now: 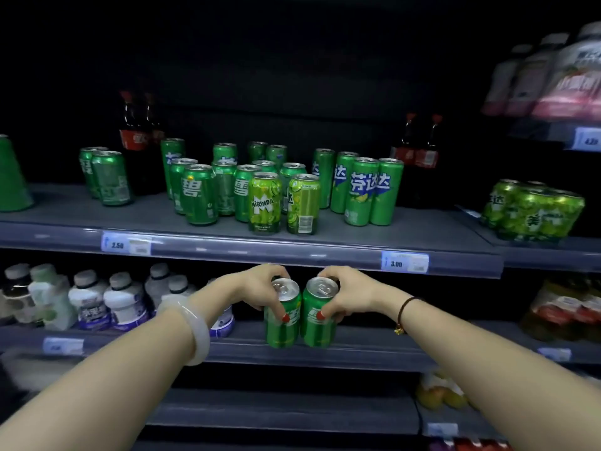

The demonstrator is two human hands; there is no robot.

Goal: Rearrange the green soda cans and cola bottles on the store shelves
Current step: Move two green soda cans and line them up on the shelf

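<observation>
Green soda cans stand crowded on the upper shelf, and two more are held side by side, touching, just below its rim. The left hand curls its fingers and thumb round the left can. The right hand grips the right can the same way. Cola bottles stand behind the cans at the left, and a second pair stands at the right. White bottles line the lower shelf behind the left forearm.
</observation>
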